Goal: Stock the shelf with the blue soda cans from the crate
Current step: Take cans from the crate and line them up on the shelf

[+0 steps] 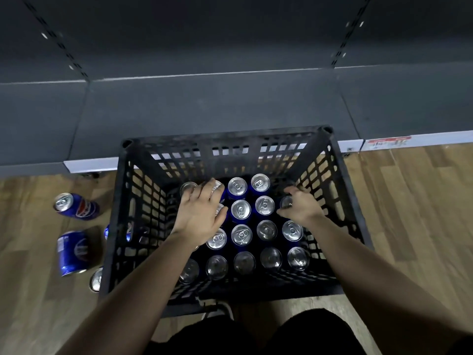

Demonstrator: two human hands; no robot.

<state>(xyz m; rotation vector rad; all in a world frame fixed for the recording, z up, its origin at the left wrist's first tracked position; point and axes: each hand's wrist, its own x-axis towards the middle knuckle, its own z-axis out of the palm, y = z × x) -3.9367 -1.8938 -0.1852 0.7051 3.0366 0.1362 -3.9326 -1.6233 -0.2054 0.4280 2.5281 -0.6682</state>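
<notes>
The left hand (202, 213) spreads wide fingers at 10 o'clock in the crate (332, 160), while the right hand (300, 204) curls fingers round a likely heavy, slippery can (286, 202) at 2 o'clock, best gripped round its sides.

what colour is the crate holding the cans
The crate is black, with slotted walls; the head view shows it best.

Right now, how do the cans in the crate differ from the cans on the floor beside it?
Crate cans stand upright in tight rows; floor cans are scattered, two lying on their sides. Crate cans show mostly silver tops; floor cans show blue labelled sides. The left hand and right hand are on crate cans; neither touches floor cans. Shared: both are blue soda cans with silver pull-tab tops.
</notes>
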